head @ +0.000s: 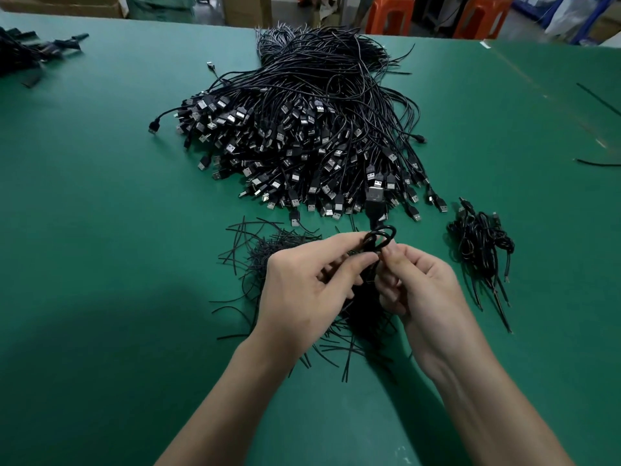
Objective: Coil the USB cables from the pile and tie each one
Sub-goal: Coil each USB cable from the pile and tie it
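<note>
Held cable: small black coiled cable (379, 238), centre of frame, just below the pile's near edge. It's up off the tabletop, btwn the fingertips of both hands.
Plug: USB plug (374, 195) sticks up from the top of the coil, metal end upward. In the pic it overlaps the pile's lower edge.
L hand (302, 284): lower centre, left of the coil. Fingers curled, thumb + forefinger pinching the coil's left side. Coil sits at the fingertips, above & right of the palm.
R hand (423, 284): right of the coil, close to L hand. Thumb + forefinger pinch the coil's lower right, other fingers curled in. Can't tell if a tie is also under those tips.
Pile (302, 136): big heap of black USB cables, upper centre. Plugs fan toward the bottom & left, loose cord ends run to the top.
Ties (268, 253): heap of short thin black ties lying under & behind both hands, spreading left and to lower centre.
Coiled bundles (480, 243): small heap, mid-right, right of R hand and apart from the pile. Tails trail toward lower right.
Tabletop (100, 230): green, fills most of frame.
Upper left: dark items (20, 52) at the edge, blurred, can't tell what.
Right edge: two loose black strands (598, 99).
Top: orange stools (389, 13) + cardboard boxes (67, 5) beyond the far edge.
</note>
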